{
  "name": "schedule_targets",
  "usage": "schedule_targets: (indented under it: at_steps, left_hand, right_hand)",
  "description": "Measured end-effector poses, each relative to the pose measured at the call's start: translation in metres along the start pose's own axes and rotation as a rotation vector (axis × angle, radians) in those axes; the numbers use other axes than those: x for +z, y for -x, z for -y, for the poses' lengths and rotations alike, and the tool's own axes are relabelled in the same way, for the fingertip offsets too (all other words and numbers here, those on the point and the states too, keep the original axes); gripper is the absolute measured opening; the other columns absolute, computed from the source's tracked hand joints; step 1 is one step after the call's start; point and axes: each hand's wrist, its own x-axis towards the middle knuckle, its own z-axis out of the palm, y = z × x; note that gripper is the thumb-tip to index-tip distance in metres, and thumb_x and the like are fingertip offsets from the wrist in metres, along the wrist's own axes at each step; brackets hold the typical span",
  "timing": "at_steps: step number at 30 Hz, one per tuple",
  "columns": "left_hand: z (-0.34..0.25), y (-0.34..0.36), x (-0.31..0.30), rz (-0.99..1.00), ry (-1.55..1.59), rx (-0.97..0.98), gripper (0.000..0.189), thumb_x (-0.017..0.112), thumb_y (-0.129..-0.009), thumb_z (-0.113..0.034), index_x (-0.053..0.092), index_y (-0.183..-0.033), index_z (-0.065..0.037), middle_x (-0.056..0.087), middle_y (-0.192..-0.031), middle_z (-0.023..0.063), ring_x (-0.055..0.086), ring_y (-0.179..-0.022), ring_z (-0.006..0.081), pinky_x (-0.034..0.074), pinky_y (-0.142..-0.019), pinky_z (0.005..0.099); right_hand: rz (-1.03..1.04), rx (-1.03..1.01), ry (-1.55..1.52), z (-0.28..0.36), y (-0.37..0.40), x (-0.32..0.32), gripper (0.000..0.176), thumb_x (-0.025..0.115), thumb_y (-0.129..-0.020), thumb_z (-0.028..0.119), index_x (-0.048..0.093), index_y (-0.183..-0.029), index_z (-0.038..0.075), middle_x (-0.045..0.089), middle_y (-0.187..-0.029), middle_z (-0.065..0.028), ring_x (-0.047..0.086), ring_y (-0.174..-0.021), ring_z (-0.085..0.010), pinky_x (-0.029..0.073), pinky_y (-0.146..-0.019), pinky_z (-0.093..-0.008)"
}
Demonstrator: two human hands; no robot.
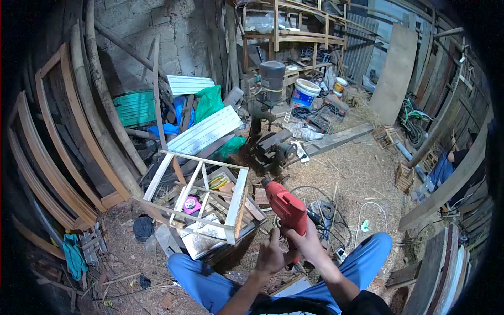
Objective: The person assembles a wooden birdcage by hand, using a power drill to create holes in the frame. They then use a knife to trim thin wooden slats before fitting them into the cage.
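Both forearms rise from the bottom edge between the blue-trousered knees (pixel 367 257), and they meet at a red drill (pixel 286 207) held up in front of the body, just above the lap. The right hand (pixel 311 244) is wrapped tight round the drill's handle, with the nose of the tool pointing up and away to the left. The left hand (pixel 270 257) is curled in close against the lower end of the handle, touching the right hand; whether it truly grips the drill or only rests there cannot be made out. Just beyond the drill's tip, to the left, a white-painted wooden frame (pixel 202 197) lies tilted on the ground, and a pink tape measure (pixel 191 205) shows through its slats. Cables (pixel 320 210) lie looped on the straw-covered floor (pixel 357 168) to the right of the drill. Farther back stands a grey machine (pixel 273 79), with a white and blue bucket (pixel 304 93) near it and a green bag (pixel 209 102) to its left. Curved wooden strips (pixel 52 147) lean along the left wall. Another person (pixel 451 157) sits at the far right, well apart.
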Motion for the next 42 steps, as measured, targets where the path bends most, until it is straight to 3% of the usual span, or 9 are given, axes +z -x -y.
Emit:
schedule_targets:
  at_steps: [5, 9, 19, 23, 25, 27, 30, 33, 42]
  left_hand:
    - [0.005, 0.008, -0.047, 0.149, -0.293, 0.256, 0.048, 0.086, -0.084, -0.032, 0.072, -0.114, 0.001, 0.076, -0.111, 0.0207, 0.071, -0.110, 0.0387, 0.053, -0.092, 0.0490]
    - [-0.024, -0.005, -0.070, -0.193, -0.279, 0.187, 0.024, 0.079, -0.090, -0.017, 0.078, -0.112, -0.007, 0.080, -0.116, 0.0071, 0.071, -0.109, 0.0275, 0.051, -0.093, 0.0413]
    - [-0.011, -0.075, -0.078, -0.186, -0.702, 0.045, 0.040, 0.078, -0.092, -0.020, 0.073, -0.128, -0.005, 0.063, -0.145, 0.0206, 0.057, -0.134, 0.0380, 0.040, -0.115, 0.0491]
    - [0.015, -0.107, -0.077, -0.169, -0.893, -0.031, 0.062, 0.069, -0.100, -0.033, 0.054, -0.148, 0.003, 0.063, -0.140, 0.0296, 0.061, -0.128, 0.0460, 0.047, -0.106, 0.0552]
    - [0.020, -0.114, -0.076, -0.096, -0.737, -0.414, 0.065, 0.063, -0.104, -0.037, 0.048, -0.152, 0.005, 0.070, -0.120, 0.0346, 0.070, -0.107, 0.0520, 0.054, -0.093, 0.0599]
    - [0.019, -0.112, -0.078, -0.052, -0.776, -0.458, 0.054, 0.061, -0.107, -0.037, 0.057, -0.144, 0.002, 0.073, -0.085, 0.0311, 0.072, -0.087, 0.0527, 0.056, -0.083, 0.0615]
    - [0.010, -0.107, -0.079, -0.047, -0.791, -0.442, 0.029, 0.064, -0.105, -0.026, 0.067, -0.116, 0.000, 0.073, -0.091, 0.0308, 0.072, -0.088, 0.0522, 0.055, -0.080, 0.0605]
    - [0.013, -0.094, -0.084, -0.081, -0.856, -0.213, 0.030, 0.066, -0.103, -0.026, 0.067, -0.118, 0.000, 0.073, -0.094, 0.0310, 0.071, -0.088, 0.0515, 0.055, -0.079, 0.0588]
    - [0.001, -0.087, -0.118, -0.080, -0.833, -0.237, 0.040, 0.075, -0.087, -0.006, 0.067, -0.126, -0.002, 0.072, -0.094, 0.0299, 0.070, -0.090, 0.0509, 0.055, -0.081, 0.0571]
  right_hand:
    - [-0.084, -0.038, -0.077, 0.016, -0.008, -0.005, 0.055, 0.068, -0.088, -0.003, 0.055, -0.141, -0.001, 0.069, -0.122, -0.0087, 0.068, -0.110, -0.0163, 0.054, -0.097, -0.0331]
    - [-0.049, -0.016, -0.038, 0.001, -0.029, -0.022, 0.053, 0.071, -0.086, 0.003, 0.058, -0.137, 0.000, 0.071, -0.109, -0.0065, 0.067, -0.093, -0.0139, 0.054, -0.085, -0.0303]
    - [0.260, 0.045, 0.055, -0.006, -0.080, -0.040, 0.064, 0.073, -0.086, 0.012, 0.055, -0.147, 0.003, 0.073, -0.116, -0.0118, 0.069, -0.101, -0.0199, 0.055, -0.094, -0.0363]
    - [0.309, 0.047, 0.135, -0.004, -0.092, -0.045, 0.066, 0.075, -0.085, 0.016, 0.055, -0.147, 0.002, 0.074, -0.120, -0.0208, 0.072, -0.113, -0.0270, 0.054, -0.101, -0.0399]
    - [0.301, 0.066, 0.145, -0.016, -0.086, -0.054, 0.065, 0.074, -0.085, 0.016, 0.055, -0.146, 0.001, 0.074, -0.120, -0.0200, 0.072, -0.113, -0.0266, 0.054, -0.101, -0.0389]
    - [0.324, 0.031, 0.105, -0.026, -0.081, -0.066, 0.065, 0.072, -0.086, 0.016, 0.055, -0.146, 0.000, 0.074, -0.120, -0.0193, 0.071, -0.113, -0.0257, 0.054, -0.100, -0.0382]
    - [0.365, 0.067, 0.006, -0.025, -0.070, -0.074, 0.067, 0.072, -0.087, 0.016, 0.052, -0.148, -0.003, 0.071, -0.127, -0.0186, 0.069, -0.118, -0.0244, 0.052, -0.103, -0.0384]
    - [0.360, 0.043, 0.008, -0.031, -0.065, -0.073, 0.069, 0.072, -0.087, 0.015, 0.051, -0.149, -0.004, 0.070, -0.130, -0.0186, 0.068, -0.119, -0.0235, 0.052, -0.105, -0.0380]
    - [0.320, 0.005, 0.037, -0.015, -0.051, -0.070, 0.068, 0.075, -0.085, 0.010, 0.053, -0.148, -0.002, 0.070, -0.129, -0.0172, 0.068, -0.118, -0.0227, 0.051, -0.105, -0.0364]
